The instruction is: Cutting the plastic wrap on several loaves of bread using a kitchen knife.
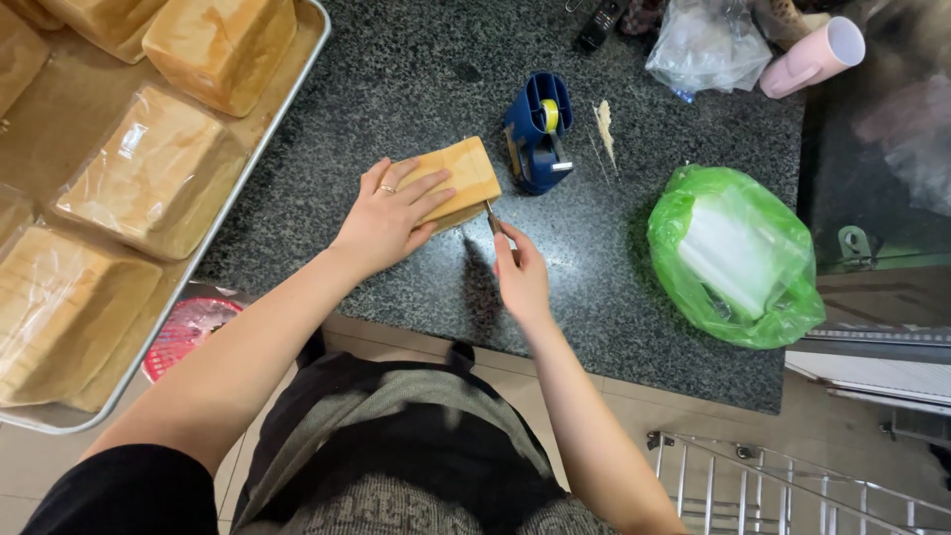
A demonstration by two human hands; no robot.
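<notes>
Left hand (388, 220) flat on the bagged loaf (458, 180); right hand (519, 275) pinching its end.
We see the loaf's long axis run toward two o'clock; the right hand grips, perhaps, a thin tie (491, 218).

Single head-worn view, looking steeply down from above the person's chest onto the near edge of a dark granite counter (416, 69), at arm's length; a metal tray (260, 149) overhangs its left edge, floor below.

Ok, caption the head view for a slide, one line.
Left hand presses a bagged bread loaf on the granite counter while right hand works at its end.
</notes>
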